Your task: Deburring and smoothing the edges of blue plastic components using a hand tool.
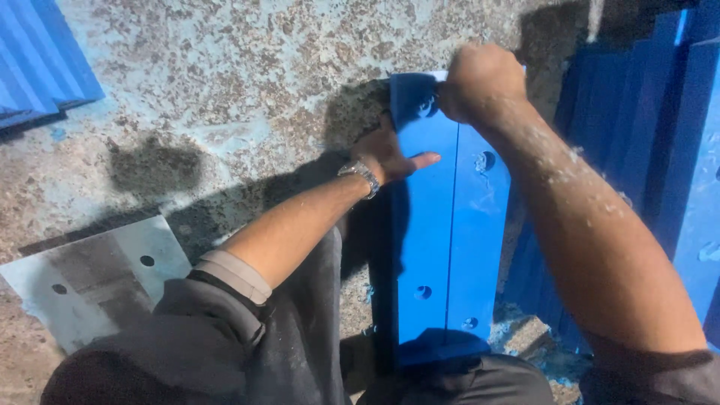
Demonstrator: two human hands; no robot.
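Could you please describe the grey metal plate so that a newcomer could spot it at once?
Start from the speckled concrete floor and look to its lower left, beside the person's left sleeve. The grey plate lies flat there. Unlike the blue panel under both hands, it is bare pale metal with two small round holes.

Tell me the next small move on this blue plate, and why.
Probably keep the left hand pressed on the blue plate's left edge and work the right hand on at the top hole. That hand is fisted right there, what it grips is hidden. The hole below it has ragged rims, and blue shavings lie by the plate's near end, so trimming looks unfinished.
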